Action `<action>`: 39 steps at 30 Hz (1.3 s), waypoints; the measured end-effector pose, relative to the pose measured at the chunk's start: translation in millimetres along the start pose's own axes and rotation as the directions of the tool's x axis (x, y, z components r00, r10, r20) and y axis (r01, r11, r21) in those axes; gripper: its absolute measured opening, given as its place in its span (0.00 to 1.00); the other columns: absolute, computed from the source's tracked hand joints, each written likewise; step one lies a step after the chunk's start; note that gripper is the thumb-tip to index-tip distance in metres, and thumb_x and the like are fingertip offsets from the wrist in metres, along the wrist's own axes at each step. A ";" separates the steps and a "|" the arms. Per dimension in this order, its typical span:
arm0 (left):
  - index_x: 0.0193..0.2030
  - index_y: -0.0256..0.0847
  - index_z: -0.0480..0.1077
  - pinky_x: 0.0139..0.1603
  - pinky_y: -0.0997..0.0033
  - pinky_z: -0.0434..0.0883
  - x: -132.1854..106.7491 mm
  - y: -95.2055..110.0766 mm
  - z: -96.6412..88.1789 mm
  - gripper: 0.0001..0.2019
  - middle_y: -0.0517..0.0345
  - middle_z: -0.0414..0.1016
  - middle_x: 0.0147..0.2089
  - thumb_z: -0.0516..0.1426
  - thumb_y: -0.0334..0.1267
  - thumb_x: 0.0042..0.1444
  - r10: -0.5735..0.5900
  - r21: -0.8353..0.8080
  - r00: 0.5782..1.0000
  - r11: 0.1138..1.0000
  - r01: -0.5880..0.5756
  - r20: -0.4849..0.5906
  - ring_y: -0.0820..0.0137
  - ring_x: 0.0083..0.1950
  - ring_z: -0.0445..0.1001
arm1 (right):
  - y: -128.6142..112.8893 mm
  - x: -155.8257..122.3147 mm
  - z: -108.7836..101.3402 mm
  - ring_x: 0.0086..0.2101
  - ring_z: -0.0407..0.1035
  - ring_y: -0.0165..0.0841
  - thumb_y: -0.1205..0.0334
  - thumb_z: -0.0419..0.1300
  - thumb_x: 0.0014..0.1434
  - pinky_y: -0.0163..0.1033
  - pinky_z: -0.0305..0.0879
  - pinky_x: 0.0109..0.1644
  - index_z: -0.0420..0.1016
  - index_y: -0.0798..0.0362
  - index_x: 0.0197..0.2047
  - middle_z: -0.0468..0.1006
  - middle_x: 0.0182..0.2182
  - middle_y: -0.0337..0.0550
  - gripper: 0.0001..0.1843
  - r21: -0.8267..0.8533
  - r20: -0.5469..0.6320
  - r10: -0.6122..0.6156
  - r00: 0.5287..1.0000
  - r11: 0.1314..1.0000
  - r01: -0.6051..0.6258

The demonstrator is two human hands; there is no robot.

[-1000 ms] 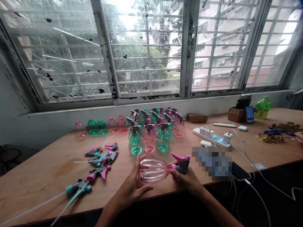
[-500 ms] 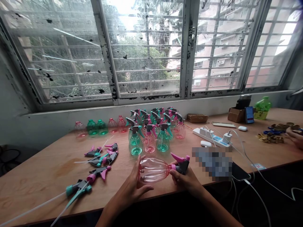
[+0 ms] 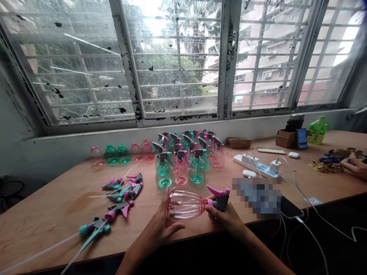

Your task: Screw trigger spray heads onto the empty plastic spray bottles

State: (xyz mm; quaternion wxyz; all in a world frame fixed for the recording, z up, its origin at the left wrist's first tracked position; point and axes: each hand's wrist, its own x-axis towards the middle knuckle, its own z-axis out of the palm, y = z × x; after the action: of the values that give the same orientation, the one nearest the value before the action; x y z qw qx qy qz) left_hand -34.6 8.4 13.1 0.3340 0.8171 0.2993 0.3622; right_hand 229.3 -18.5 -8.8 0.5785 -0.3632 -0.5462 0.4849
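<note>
A clear pink spray bottle (image 3: 185, 205) lies on its side in the air near the table's front edge, its base to the left. My left hand (image 3: 164, 219) cups the base end, thumb along the underside. At the neck, my right hand (image 3: 222, 217) grips the pink collar of the grey and pink trigger head (image 3: 220, 199), which sits on the bottle. Behind them stand several green and pink bottles with trigger heads, among them a green spray bottle (image 3: 164, 173). To the left lie several loose trigger heads (image 3: 119, 210) with thin tubes.
Several bottles without heads, one a green bottle (image 3: 111, 154), stand at the back left. A power strip (image 3: 256, 167) with cables and a phone (image 3: 291, 208) lie to the right. Another person's hand (image 3: 355, 166) is at the far right beside brass-coloured parts (image 3: 327, 167).
My hands and the spray bottle have stayed nearly still. The other person's hand at the far right has moved slightly further into view.
</note>
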 end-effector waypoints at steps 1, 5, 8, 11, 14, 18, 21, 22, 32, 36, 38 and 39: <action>0.75 0.52 0.23 0.61 0.51 0.72 0.0 2.6 -0.7 0.52 0.38 0.52 0.73 0.61 0.47 0.62 0.008 -0.017 1.000 1.000 -0.007 0.011 0.52 0.65 0.68 | 0.2 0.2 0.1 0.16 0.64 0.28 0.42 0.70 0.54 0.32 0.57 0.21 0.71 0.54 0.40 0.72 0.15 0.32 0.25 0.003 -0.004 -0.002 1.000 1.000 0.002; 0.76 0.51 0.28 0.64 0.49 0.69 0.4 8.7 -1.8 0.48 0.39 0.51 0.74 0.60 0.45 0.63 0.026 0.021 1.000 0.999 -0.026 -0.017 0.50 0.68 0.64 | 2.3 1.3 -0.8 0.16 0.64 0.28 0.41 0.70 0.54 0.31 0.57 0.21 0.71 0.54 0.39 0.72 0.16 0.33 0.25 -0.001 -0.002 -0.003 1.000 1.000 0.003; 0.76 0.53 0.28 0.63 0.50 0.70 0.6 3.7 -0.9 0.48 0.41 0.56 0.71 0.61 0.44 0.62 0.029 0.100 0.999 0.995 -0.026 -0.037 0.54 0.63 0.69 | 3.1 1.5 -1.7 0.17 0.65 0.28 0.42 0.69 0.55 0.31 0.58 0.22 0.72 0.54 0.38 0.73 0.16 0.33 0.23 -0.010 0.002 -0.005 1.000 1.000 0.005; 0.75 0.53 0.25 0.58 0.54 0.74 0.1 -4.9 0.3 0.47 0.43 0.66 0.63 0.58 0.45 0.64 0.002 0.101 0.999 0.995 0.003 -0.045 0.60 0.56 0.75 | 2.0 0.9 -1.5 0.17 0.65 0.28 0.42 0.69 0.55 0.32 0.59 0.22 0.72 0.54 0.37 0.73 0.16 0.33 0.23 -0.013 0.002 -0.004 1.000 1.000 0.004; 0.75 0.51 0.23 0.57 0.53 0.75 -0.7 -6.3 0.4 0.49 0.43 0.69 0.59 0.59 0.47 0.63 0.007 0.077 1.000 0.997 -0.005 -0.027 0.60 0.52 0.77 | -0.1 0.3 -0.4 0.17 0.65 0.28 0.42 0.70 0.54 0.32 0.58 0.22 0.72 0.54 0.38 0.73 0.16 0.33 0.24 -0.007 -0.001 0.003 1.000 1.000 -0.003; 0.75 0.54 0.24 0.59 0.52 0.74 -1.1 4.9 0.3 0.48 0.39 0.56 0.71 0.59 0.47 0.64 -0.010 0.013 0.999 1.000 0.011 -0.032 0.56 0.59 0.72 | -0.5 0.4 0.2 0.17 0.65 0.29 0.41 0.70 0.53 0.32 0.58 0.21 0.72 0.54 0.39 0.73 0.16 0.33 0.25 -0.001 -0.001 0.012 1.000 1.000 -0.012; 0.75 0.57 0.28 0.61 0.51 0.72 -0.3 9.1 0.8 0.48 0.42 0.46 0.76 0.60 0.45 0.63 -0.010 0.026 0.998 1.000 0.011 -0.054 0.54 0.63 0.69 | 0.8 0.9 0.0 0.16 0.65 0.29 0.41 0.70 0.53 0.32 0.58 0.21 0.72 0.54 0.39 0.73 0.16 0.33 0.25 0.003 -0.001 0.011 1.000 1.000 -0.011; 0.75 0.57 0.29 0.62 0.50 0.71 0.2 8.2 0.9 0.48 0.43 0.45 0.76 0.61 0.44 0.62 0.002 0.045 0.998 0.999 0.001 -0.061 0.54 0.63 0.68 | 1.0 1.1 0.0 0.16 0.65 0.28 0.41 0.70 0.54 0.32 0.58 0.21 0.72 0.53 0.39 0.73 0.16 0.33 0.25 0.005 0.000 0.010 1.000 1.000 -0.010; 0.76 0.50 0.27 0.58 0.54 0.74 0.7 1.2 -0.7 0.48 0.43 0.68 0.61 0.59 0.48 0.63 0.020 0.085 0.997 0.996 -0.014 -0.069 0.56 0.58 0.73 | -0.5 0.7 0.9 0.17 0.64 0.29 0.42 0.71 0.52 0.33 0.59 0.22 0.71 0.54 0.39 0.72 0.16 0.33 0.25 0.029 -0.003 0.046 0.999 0.999 -0.046; 0.76 0.48 0.30 0.65 0.49 0.67 1.2 10.0 -2.8 0.49 0.40 0.64 0.66 0.61 0.49 0.61 0.010 0.103 0.999 0.995 -0.005 -0.045 0.52 0.63 0.69 | -0.1 -0.4 0.7 0.17 0.65 0.30 0.41 0.72 0.51 0.33 0.59 0.22 0.71 0.54 0.39 0.73 0.16 0.33 0.26 0.018 -0.006 0.053 0.999 0.998 -0.053; 0.76 0.51 0.31 0.67 0.48 0.65 1.2 11.4 -2.8 0.48 0.42 0.59 0.70 0.61 0.47 0.61 0.022 0.133 0.998 0.991 -0.015 -0.052 0.52 0.66 0.66 | -0.4 -0.5 1.1 0.16 0.64 0.29 0.40 0.71 0.51 0.33 0.58 0.22 0.71 0.54 0.39 0.72 0.16 0.33 0.26 0.015 -0.004 0.050 0.999 0.999 -0.050; 0.76 0.53 0.31 0.67 0.48 0.64 1.0 11.2 -2.3 0.48 0.43 0.57 0.71 0.61 0.46 0.62 0.031 0.146 0.998 0.989 -0.021 -0.061 0.52 0.67 0.65 | -0.7 -0.4 1.4 0.16 0.64 0.29 0.39 0.71 0.51 0.33 0.58 0.21 0.71 0.54 0.39 0.72 0.15 0.33 0.27 0.014 -0.005 0.049 0.999 0.999 -0.049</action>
State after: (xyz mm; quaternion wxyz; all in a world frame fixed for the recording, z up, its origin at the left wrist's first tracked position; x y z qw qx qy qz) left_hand -33.1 3.2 23.2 0.2591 0.8314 0.3247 0.3692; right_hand 228.1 -19.2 -8.1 0.5703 -0.3737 -0.5324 0.5017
